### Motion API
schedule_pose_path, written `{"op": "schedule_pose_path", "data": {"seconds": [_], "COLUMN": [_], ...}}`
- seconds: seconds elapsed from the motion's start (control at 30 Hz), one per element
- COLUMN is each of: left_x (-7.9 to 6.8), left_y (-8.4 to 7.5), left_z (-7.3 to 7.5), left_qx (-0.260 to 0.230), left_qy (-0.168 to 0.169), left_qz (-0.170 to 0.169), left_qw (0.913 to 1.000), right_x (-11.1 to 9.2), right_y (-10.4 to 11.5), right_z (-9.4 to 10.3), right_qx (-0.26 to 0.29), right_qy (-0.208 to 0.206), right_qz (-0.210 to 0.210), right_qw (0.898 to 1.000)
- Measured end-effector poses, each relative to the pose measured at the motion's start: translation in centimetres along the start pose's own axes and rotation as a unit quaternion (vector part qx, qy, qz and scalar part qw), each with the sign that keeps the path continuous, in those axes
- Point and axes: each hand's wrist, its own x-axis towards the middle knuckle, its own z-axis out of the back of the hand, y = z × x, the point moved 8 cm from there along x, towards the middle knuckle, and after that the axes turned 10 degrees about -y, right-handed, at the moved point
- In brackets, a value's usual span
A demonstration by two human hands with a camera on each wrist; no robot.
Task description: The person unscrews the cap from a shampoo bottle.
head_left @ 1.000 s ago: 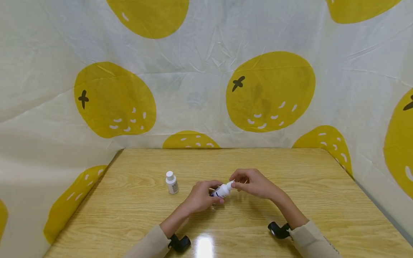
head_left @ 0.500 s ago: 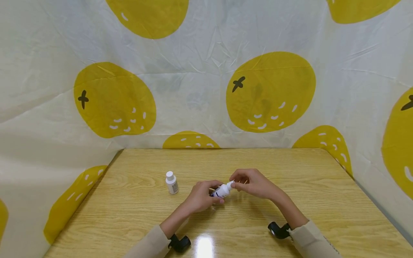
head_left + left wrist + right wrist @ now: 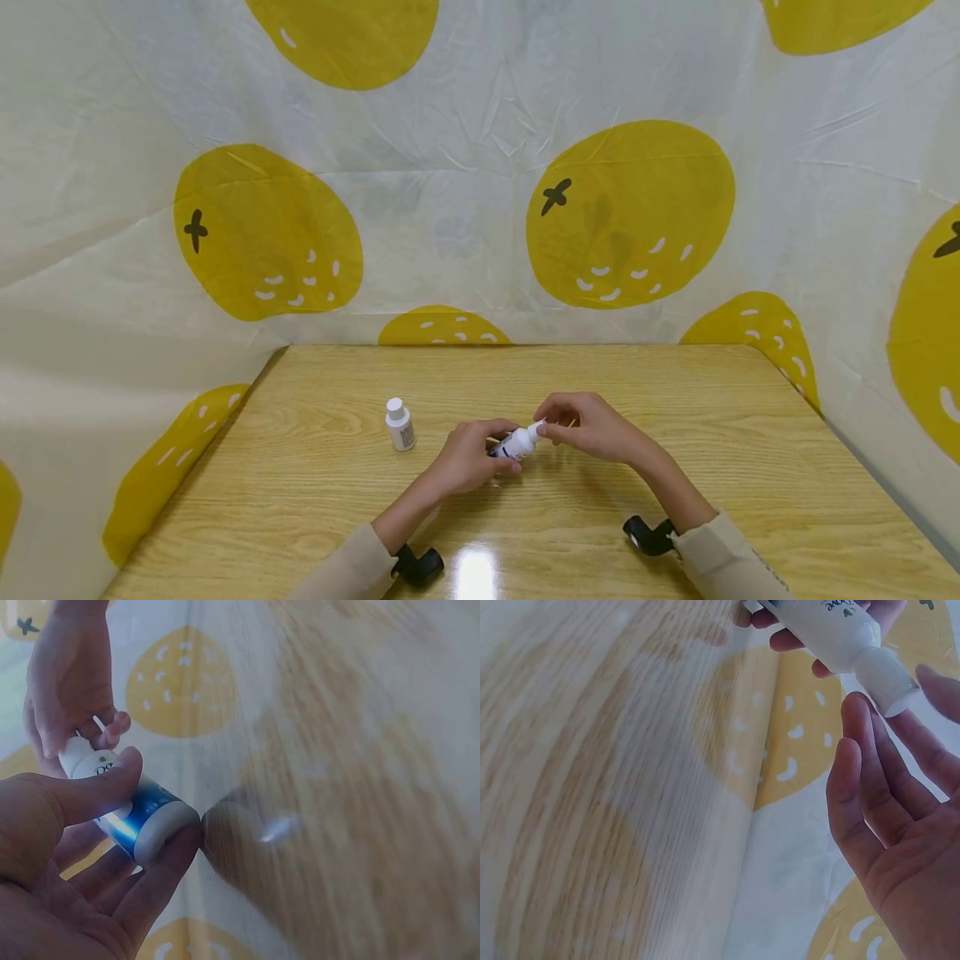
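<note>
My left hand (image 3: pixel 467 458) grips a small white bottle (image 3: pixel 516 446) with a blue lower label, its thumb along one side and fingers under the other. The bottle lies tilted, its white cap (image 3: pixel 886 681) pointing right toward my right hand (image 3: pixel 592 427). "Dove" is printed on the bottle's shoulder in the right wrist view. Thumb and index finger of the right hand pinch at the cap's end, while the other fingers bend loosely below it. In the left wrist view the bottle's base (image 3: pixel 169 834) faces the camera, and the cap is partly hidden by the right fingers.
A second small white bottle (image 3: pixel 401 430) with a white cap stands upright on the wooden table (image 3: pixel 315 500), left of the hands. A white curtain (image 3: pixel 442 225) with yellow fruit prints hangs behind and beside the table. Black wrist cameras (image 3: pixel 648 535) sit at both cuffs.
</note>
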Motion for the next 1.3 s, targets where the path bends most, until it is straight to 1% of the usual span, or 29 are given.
{"op": "schedule_pose_path", "data": {"seconds": [0.17, 0.37, 0.6, 0.83, 1.03, 1.3], "left_x": [0.05, 0.04, 0.00, -0.04, -0.05, -0.01], "left_y": [0.04, 0.02, 0.00, -0.14, -0.08, -0.11], "left_z": [-0.03, -0.01, 0.00, 0.07, 0.03, 0.03], "left_qx": [0.002, 0.003, -0.001, -0.002, -0.002, 0.001], "left_qy": [0.000, -0.001, 0.000, -0.001, 0.000, -0.001], "left_qz": [-0.001, -0.004, -0.002, -0.004, -0.001, -0.004], "left_qw": [1.0000, 1.0000, 1.0000, 1.0000, 1.0000, 1.0000], "right_x": [0.01, 0.00, -0.09, 0.01, -0.03, 0.05], "right_y": [-0.05, 0.01, 0.06, -0.10, -0.15, -0.04], "right_z": [0.02, 0.13, 0.11, 0.08, 0.06, 0.10], "right_qx": [0.004, -0.010, 0.003, -0.004, 0.000, -0.010], "right_qy": [0.002, -0.001, 0.000, 0.000, 0.003, 0.000], "right_qz": [-0.003, 0.005, -0.001, 0.003, 0.000, 0.006], "right_qw": [1.000, 1.000, 1.000, 1.000, 1.000, 1.000]}}
